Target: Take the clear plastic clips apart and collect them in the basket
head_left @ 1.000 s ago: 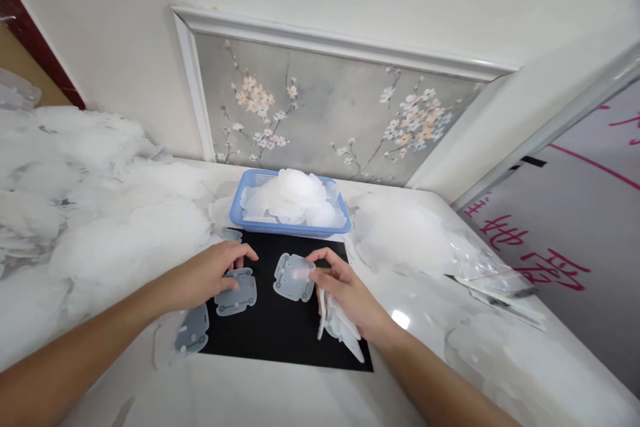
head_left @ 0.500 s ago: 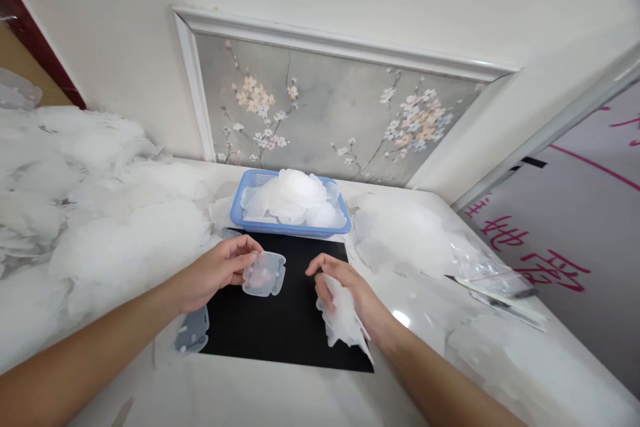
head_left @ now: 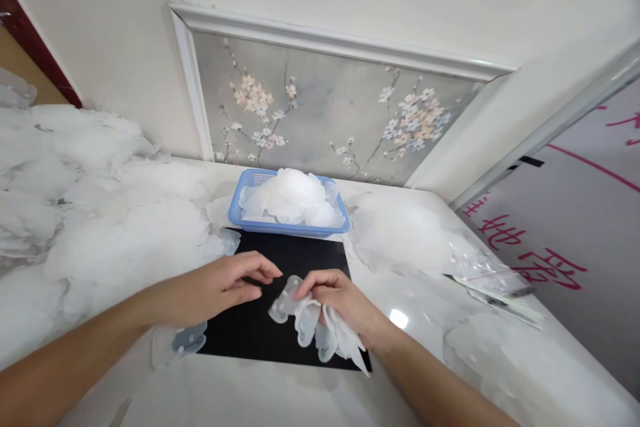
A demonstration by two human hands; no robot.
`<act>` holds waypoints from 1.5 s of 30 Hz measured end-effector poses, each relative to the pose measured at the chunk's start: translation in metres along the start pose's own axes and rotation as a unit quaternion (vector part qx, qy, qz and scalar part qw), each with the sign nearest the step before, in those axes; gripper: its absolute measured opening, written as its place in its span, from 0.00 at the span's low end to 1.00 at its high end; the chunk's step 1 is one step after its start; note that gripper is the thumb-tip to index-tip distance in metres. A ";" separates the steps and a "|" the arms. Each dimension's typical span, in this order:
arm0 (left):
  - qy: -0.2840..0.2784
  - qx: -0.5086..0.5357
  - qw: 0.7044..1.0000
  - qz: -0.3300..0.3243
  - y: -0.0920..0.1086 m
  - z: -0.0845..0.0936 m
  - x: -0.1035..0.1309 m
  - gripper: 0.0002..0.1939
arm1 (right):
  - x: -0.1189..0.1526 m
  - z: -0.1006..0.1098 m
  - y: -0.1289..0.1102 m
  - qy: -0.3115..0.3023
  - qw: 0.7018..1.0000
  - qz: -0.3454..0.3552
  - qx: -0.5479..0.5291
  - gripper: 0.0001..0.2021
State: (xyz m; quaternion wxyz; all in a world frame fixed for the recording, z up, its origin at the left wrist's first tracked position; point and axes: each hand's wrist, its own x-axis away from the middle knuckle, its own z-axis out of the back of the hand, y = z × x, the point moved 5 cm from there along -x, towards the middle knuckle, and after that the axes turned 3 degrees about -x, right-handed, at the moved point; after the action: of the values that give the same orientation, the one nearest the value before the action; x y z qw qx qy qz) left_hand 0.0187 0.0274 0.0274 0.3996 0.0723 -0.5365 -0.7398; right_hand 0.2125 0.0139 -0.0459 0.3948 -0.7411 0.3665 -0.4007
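Observation:
My right hand (head_left: 337, 297) is closed around a fanned bunch of thin translucent plastic sheets (head_left: 307, 321) with wavy edges. One sheet sticks out to the left, between its thumb and fingers. Just left of the bunch, my left hand (head_left: 225, 283) is open, fingers apart, holding nothing. Both hands are over a black mat (head_left: 245, 333) on the white table. A loose translucent piece (head_left: 190, 338) lies on the mat's lower left corner, and another piece (head_left: 227, 240) overlaps its upper left corner.
Behind the mat stands a blue plastic basket (head_left: 290, 230) heaped with white translucent sheets (head_left: 295, 190). A large pile of similar sheets (head_left: 125, 227) covers the left side. More sheets (head_left: 405, 233) and clear plastic bags (head_left: 490, 270) lie on the right. A wall with a framed floral panel (head_left: 320, 107) rises behind.
The single sheet in my left hand has passed to my right hand and joined its bunch. My left hand has let go and opened; my right hand has moved slightly left and down.

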 end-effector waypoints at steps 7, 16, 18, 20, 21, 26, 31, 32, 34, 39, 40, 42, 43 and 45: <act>-0.067 -0.364 0.928 0.050 -0.024 0.008 0.033 0.24 | 0.001 0.011 -0.012 0.069 0.993 0.070 0.071 0.10; -0.101 -0.391 0.912 0.071 -0.028 0.004 0.025 0.19 | 0.005 0.015 -0.017 0.077 0.987 0.095 0.101 0.12; -0.119 -0.407 0.903 0.070 -0.026 0.001 0.024 0.19 | 0.005 0.016 -0.017 0.078 0.987 0.108 0.094 0.12; -0.129 -0.418 0.897 0.064 -0.025 -0.002 0.024 0.18 | 0.005 0.018 -0.018 0.086 0.985 0.123 0.080 0.14; -0.129 -0.416 0.898 0.060 -0.024 -0.003 0.025 0.17 | 0.004 0.019 -0.018 0.093 0.985 0.129 0.072 0.17; -0.098 -0.318 0.942 0.041 -0.009 0.007 0.025 0.11 | 0.002 0.023 -0.018 0.114 0.984 0.138 0.020 0.29; 0.055 -0.002 0.997 0.060 -0.002 0.014 0.002 0.11 | 0.006 0.016 -0.022 0.106 0.984 0.143 -0.019 0.20; 0.091 0.085 0.990 0.070 -0.006 0.013 -0.004 0.14 | 0.007 0.014 -0.022 0.098 0.985 0.136 -0.029 0.16; 0.126 0.216 0.965 0.081 -0.017 0.006 -0.014 0.16 | 0.007 0.010 -0.019 0.075 0.990 0.109 -0.046 0.13; 0.092 0.338 0.934 0.068 -0.026 -0.007 -0.022 0.20 | -0.001 0.014 -0.010 0.037 0.993 0.061 -0.091 0.17; 0.083 0.343 0.933 0.066 -0.025 -0.008 -0.022 0.21 | -0.002 0.015 -0.008 0.021 0.993 0.048 -0.106 0.20; 0.068 0.346 0.934 0.056 -0.023 -0.008 -0.021 0.23 | -0.005 0.013 -0.004 -0.018 0.992 0.012 -0.126 0.27; 0.062 0.343 0.936 0.051 -0.021 -0.009 -0.021 0.24 | -0.005 0.011 -0.003 -0.038 0.991 -0.005 -0.132 0.29; 0.051 0.333 0.941 0.042 -0.020 -0.011 -0.022 0.24 | -0.005 0.007 -0.002 -0.068 0.988 -0.025 -0.140 0.33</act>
State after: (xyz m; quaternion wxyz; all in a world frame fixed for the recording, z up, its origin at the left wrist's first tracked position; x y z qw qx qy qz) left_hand 0.0288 0.0362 -0.0009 0.4106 0.2161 -0.7334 -0.4968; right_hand 0.2170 0.0208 -0.0481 0.3011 -0.8232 0.3731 -0.3042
